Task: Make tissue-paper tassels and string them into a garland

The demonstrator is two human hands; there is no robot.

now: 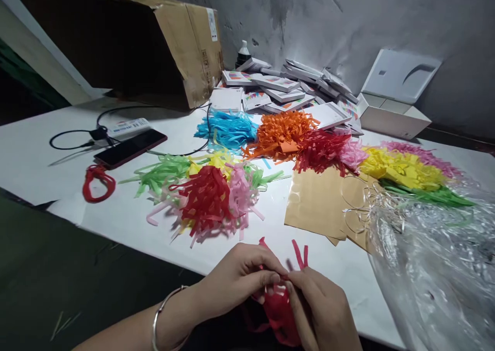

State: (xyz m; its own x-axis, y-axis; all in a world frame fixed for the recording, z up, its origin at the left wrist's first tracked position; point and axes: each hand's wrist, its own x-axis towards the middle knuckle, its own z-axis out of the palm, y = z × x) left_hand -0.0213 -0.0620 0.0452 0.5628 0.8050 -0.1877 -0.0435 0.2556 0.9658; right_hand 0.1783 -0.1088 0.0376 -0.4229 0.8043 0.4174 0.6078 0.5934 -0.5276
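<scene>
At the frame's lower centre, the left hand (240,274) and right hand (327,303) together pinch the red strips (279,314), probably to keep them gathered.

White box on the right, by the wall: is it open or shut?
Open: the white box has its lid standing raised at the back.
</scene>
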